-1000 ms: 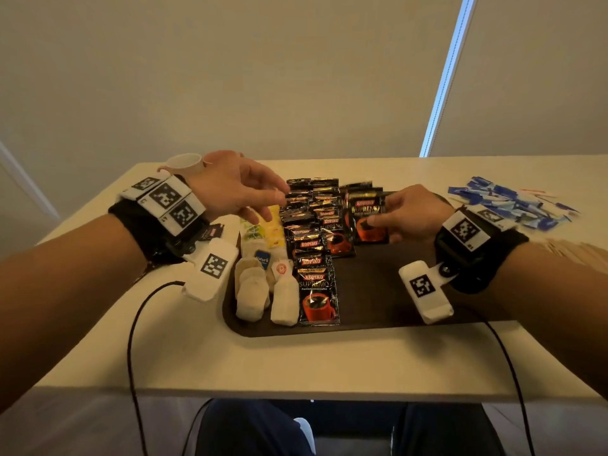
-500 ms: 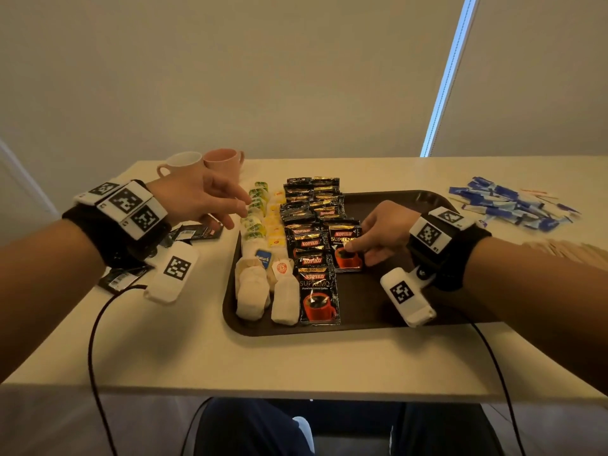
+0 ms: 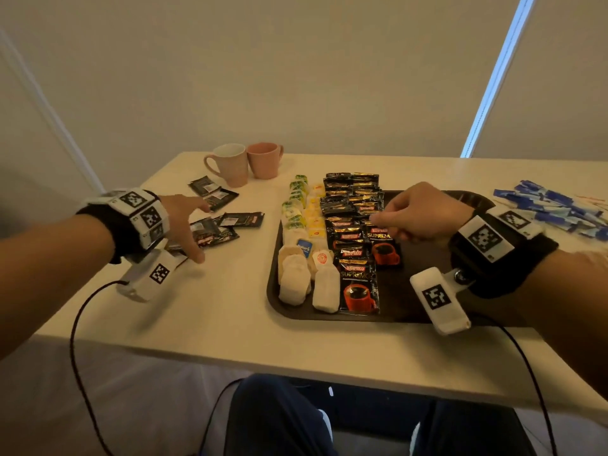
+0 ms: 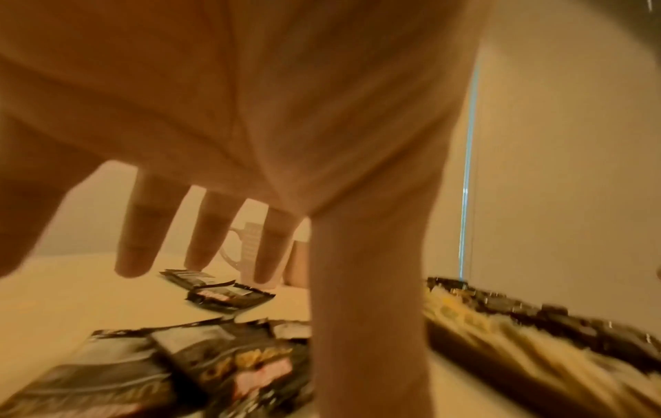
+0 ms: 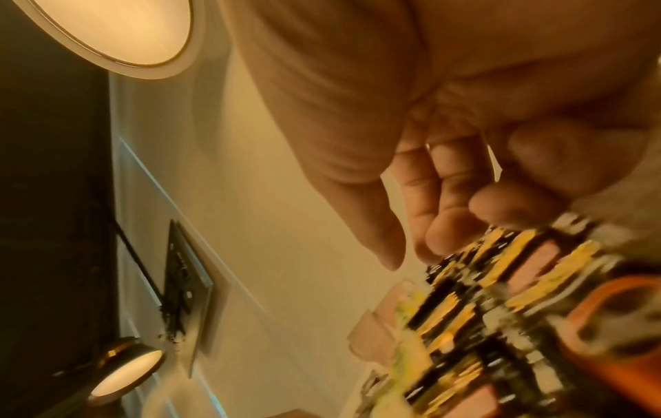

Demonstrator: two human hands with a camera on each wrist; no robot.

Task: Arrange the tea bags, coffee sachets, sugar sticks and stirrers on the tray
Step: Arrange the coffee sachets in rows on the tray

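- The tray, dark brown, sits on the desk in front of the person; on it run rows of tea bags at its left side, then black coffee sachets overlapping toward the far edge; its right part lies bare.
- More coffee sachets lie loose on the desk, left of the tray and apart from it; blue sugar sticks are heaped on the desk beyond the tray's right end.
- The left hand reaches over the loose sachets, fingers spread and straight, thumb tip down at the desk beside them; the left wrist view shows the spread fingers holding nothing, which the head view only suggests.
- The right hand hovers over the second sachet row, fingers loosely curled; the right wrist view shows thumb and fingertips apart just above the blurred sachets, gripping none of them; whether they touch one I cannot tell.
- Two mugs stand together at the desk's far edge; the right wrist view alone shows round ceiling lamps.
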